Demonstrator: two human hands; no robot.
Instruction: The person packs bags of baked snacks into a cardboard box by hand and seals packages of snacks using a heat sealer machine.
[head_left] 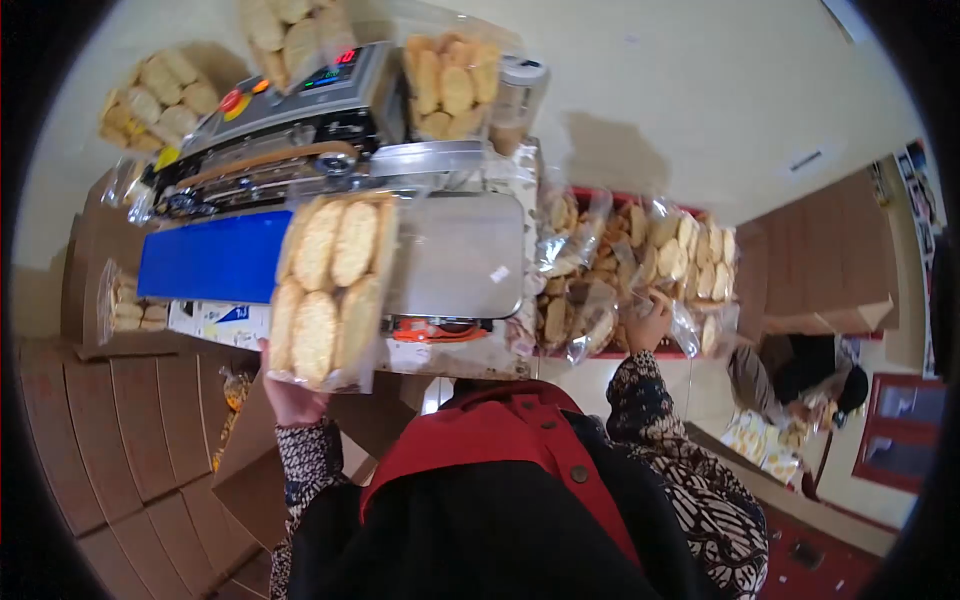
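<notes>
My left hand [292, 396] grips the lower left corner of a clear plastic bag of oval toasted bread [318, 285]. The bag is held up in front of the blue panel [210, 258] and the grey metal plate [455, 255], and most of my left fingers are behind it. At the right, my right hand [647, 323] reaches over a red crate [690, 205] full of bagged bread [690, 250]. Its fingers are curled against the plastic of a bag there; their tips are partly hidden among the bags.
A band sealing machine [290, 125] with a lit red display stands behind the plate. More bread bags [452, 85] lean around it, beside a jar [518, 100]. Cardboard boxes [130, 430] stack at left; a large carton [820, 255] stands right. Another person [800, 375] works far right.
</notes>
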